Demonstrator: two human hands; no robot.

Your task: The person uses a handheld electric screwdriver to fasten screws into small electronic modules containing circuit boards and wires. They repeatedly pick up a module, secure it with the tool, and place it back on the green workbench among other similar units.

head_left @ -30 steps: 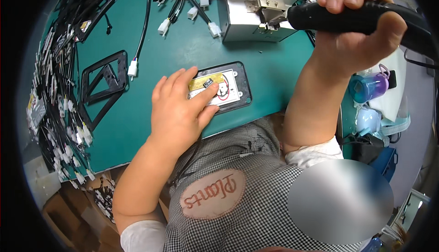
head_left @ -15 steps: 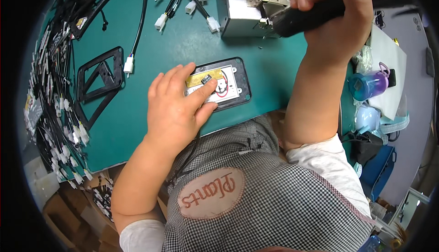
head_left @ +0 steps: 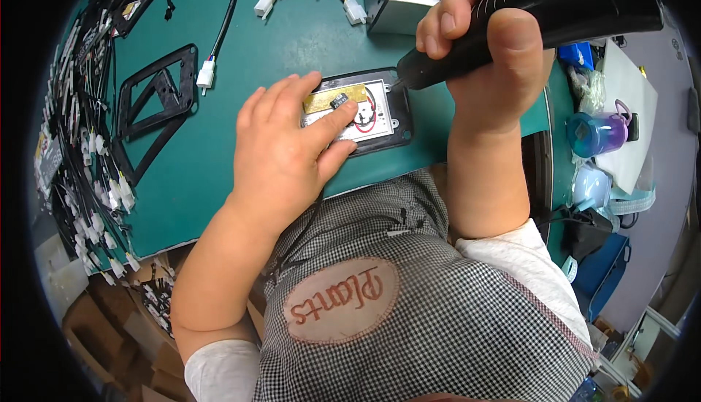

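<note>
A black plastic panel point(head_left: 400, 113) lies on the green table, with a white circuit board point(head_left: 380, 121) set in it. The board carries a gold strip, a small black component point(head_left: 339, 100) and looped red and black wires. My left hand point(head_left: 281, 139) is closed over the panel's left part, index finger on the board by the component, thumb at the near edge. My right hand point(head_left: 496, 51) grips a black electric screwdriver point(head_left: 577, 4), tilted so its narrow bit reaches the tab at the board's far right corner. Whether a screw sits there is too small to tell.
Beyond the panel stands a silver metal box point(head_left: 398, 4). Cables with white connectors point(head_left: 266, 4) lie at the back, and one connector point(head_left: 206, 75) rests nearer. Black frames point(head_left: 157, 95) and a cable heap point(head_left: 91, 175) fill the left. A blue-purple bottle point(head_left: 599, 132) stands right.
My right hand has brought the electric screwdriver down from the metal box, nearer and leftward, to the board's corner. The left hand stays on the panel; the whole view has shifted slightly.
</note>
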